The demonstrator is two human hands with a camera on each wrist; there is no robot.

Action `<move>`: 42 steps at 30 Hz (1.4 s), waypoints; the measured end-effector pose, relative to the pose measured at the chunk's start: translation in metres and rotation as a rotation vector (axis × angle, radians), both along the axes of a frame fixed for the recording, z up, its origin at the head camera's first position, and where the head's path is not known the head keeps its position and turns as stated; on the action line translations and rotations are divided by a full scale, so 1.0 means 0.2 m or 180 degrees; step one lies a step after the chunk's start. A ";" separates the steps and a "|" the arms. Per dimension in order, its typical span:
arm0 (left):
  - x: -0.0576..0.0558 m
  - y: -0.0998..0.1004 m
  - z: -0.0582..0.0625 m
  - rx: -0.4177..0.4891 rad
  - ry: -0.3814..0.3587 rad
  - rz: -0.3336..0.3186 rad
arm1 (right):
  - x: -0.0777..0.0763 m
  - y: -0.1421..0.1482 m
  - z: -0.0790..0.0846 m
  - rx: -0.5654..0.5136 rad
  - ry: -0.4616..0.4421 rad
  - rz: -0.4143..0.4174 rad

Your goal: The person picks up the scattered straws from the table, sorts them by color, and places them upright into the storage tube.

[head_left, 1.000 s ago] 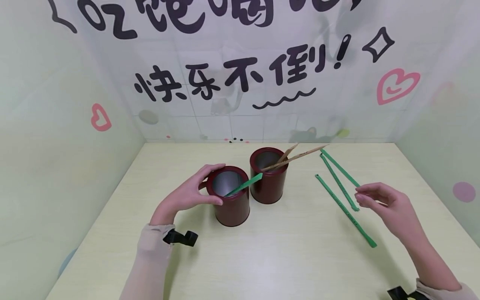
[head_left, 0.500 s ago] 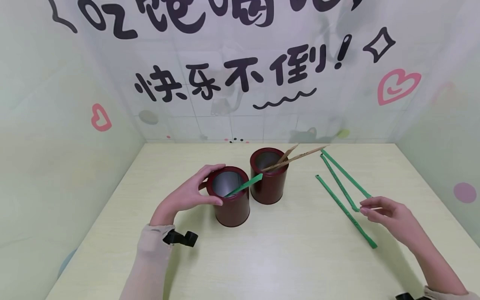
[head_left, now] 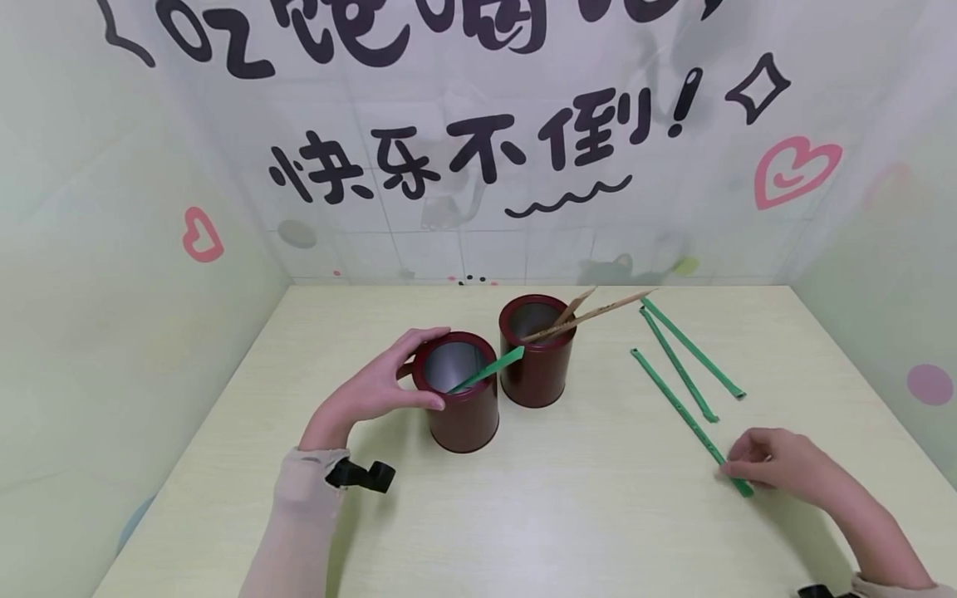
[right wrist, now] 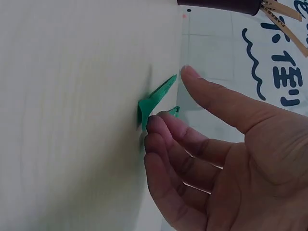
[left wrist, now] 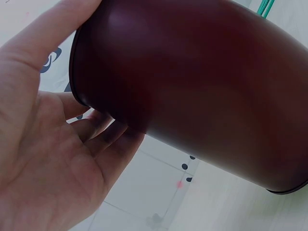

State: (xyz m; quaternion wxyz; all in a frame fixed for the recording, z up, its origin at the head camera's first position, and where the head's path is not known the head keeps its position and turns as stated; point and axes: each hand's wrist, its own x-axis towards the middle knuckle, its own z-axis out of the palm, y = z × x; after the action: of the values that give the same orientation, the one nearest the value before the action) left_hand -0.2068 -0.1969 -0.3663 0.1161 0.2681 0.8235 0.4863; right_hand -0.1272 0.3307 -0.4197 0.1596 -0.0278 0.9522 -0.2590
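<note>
My left hand (head_left: 377, 384) grips a dark red can (head_left: 465, 422) at its rim, thumb at the front and fingers behind. The left wrist view shows the smooth side of this can (left wrist: 192, 86) and my fingers curving under it. One green wrapped straw (head_left: 497, 367) leans inside and sticks out to the right. My right hand (head_left: 781, 467) is low at the near end of another green wrapped straw (head_left: 673, 402) lying on the table. In the right wrist view, curved fingertips are right at that straw (right wrist: 158, 97), while the thumb stands apart from them.
Behind and right of the gripped can stands a second dark red can (head_left: 534, 382), holding two brown wrapped straws (head_left: 616, 308). Two more green straws, one outer (head_left: 695, 349) and one inner (head_left: 676, 361), lie at the back right. A printed wall covering (head_left: 478, 241) rises behind the table.
My right hand has released the outer green straw, which now lies on the table, and has come down and toward me to the nearest straw. The left hand keeps its place.
</note>
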 end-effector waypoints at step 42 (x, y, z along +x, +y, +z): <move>-0.01 0.00 0.00 -0.0035 0.0020 0.0010 | 0.06 -0.12 0.32 -0.1798 0.1791 -0.0631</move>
State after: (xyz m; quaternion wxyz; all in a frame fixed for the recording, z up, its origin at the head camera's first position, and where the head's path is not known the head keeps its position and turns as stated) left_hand -0.2088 -0.1971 -0.3673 0.1142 0.2677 0.8269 0.4811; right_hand -0.1160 0.3071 -0.3561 -0.1467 -0.0484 0.8483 -0.5066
